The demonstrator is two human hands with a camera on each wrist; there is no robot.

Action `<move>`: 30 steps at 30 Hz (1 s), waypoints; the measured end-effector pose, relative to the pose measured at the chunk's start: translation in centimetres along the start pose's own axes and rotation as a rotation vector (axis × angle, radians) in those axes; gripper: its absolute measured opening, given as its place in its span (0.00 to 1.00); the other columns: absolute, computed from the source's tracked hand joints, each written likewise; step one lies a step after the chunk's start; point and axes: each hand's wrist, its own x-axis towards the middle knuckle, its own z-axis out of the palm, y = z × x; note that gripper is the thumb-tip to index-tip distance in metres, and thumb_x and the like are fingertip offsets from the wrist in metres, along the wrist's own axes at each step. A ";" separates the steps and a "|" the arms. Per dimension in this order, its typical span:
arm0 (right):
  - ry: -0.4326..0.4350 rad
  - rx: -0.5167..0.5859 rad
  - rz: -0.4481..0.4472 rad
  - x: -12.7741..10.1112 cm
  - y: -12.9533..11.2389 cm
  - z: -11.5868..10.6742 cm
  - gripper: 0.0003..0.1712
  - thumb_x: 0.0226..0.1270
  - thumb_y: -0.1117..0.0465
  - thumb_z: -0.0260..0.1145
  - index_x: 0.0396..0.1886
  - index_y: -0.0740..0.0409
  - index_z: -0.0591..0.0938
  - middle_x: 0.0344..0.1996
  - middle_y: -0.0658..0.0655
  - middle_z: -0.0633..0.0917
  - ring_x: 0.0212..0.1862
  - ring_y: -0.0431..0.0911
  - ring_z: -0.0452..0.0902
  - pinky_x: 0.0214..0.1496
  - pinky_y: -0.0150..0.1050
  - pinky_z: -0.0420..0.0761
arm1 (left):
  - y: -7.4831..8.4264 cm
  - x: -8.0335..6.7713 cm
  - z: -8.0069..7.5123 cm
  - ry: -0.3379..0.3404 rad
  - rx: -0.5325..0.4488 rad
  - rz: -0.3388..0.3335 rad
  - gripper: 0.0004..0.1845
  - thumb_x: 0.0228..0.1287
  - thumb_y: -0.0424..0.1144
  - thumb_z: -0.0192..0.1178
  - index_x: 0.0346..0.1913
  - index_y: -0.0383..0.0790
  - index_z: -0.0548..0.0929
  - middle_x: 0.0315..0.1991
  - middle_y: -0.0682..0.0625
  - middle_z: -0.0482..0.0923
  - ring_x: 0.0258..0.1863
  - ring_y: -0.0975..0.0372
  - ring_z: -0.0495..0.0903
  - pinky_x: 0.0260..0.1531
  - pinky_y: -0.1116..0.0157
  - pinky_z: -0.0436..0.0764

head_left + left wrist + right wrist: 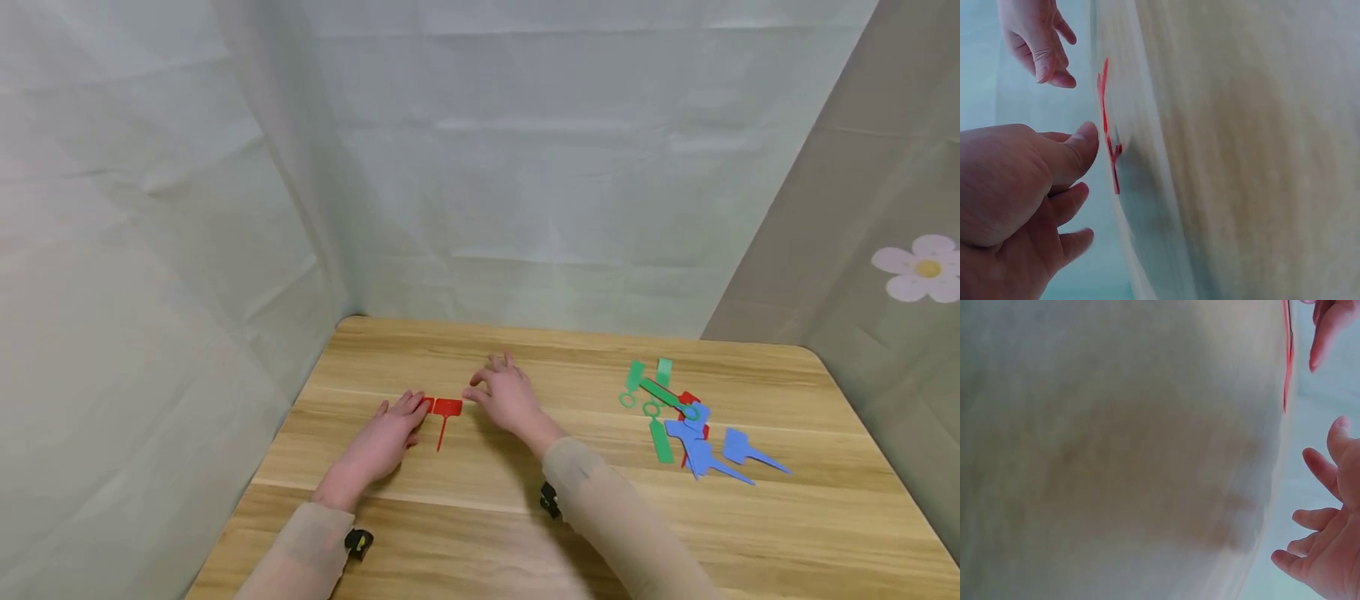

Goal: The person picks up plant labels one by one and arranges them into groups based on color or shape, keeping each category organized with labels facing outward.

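Observation:
Two red T-shaped plant labels lie side by side at the left of the wooden table. The right-hand red label [447, 408] shows its broad head and thin stem pointing toward me. My left hand [386, 437] is over the other red label [429, 404], with fingertips right at its head and most of it hidden. In the left wrist view, the red labels [1105, 112] appear edge-on beyond the thumb and fingers. My right hand [507, 393] hovers just right of the labels, fingers spread and nothing held; the right wrist view shows those fingers [1316, 519] apart.
On the table's [480, 533] right side lies a loose pile: green labels with rings [662, 440], blue T-shaped labels [737, 446] and red ones [688, 398] partly underneath. Pale cloth [555, 167] hangs behind and beside the table.

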 end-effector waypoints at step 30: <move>0.070 -0.045 0.100 -3.0 5.9 -5.3 0.20 0.83 0.45 0.62 0.56 0.53 0.90 0.77 0.73 0.69 0.81 0.75 0.52 0.77 0.72 0.62 | 3.1 2.5 0.5 -0.087 -0.023 0.070 0.27 0.75 0.26 0.64 0.73 0.23 0.75 0.77 0.33 0.69 0.79 0.40 0.63 0.79 0.43 0.61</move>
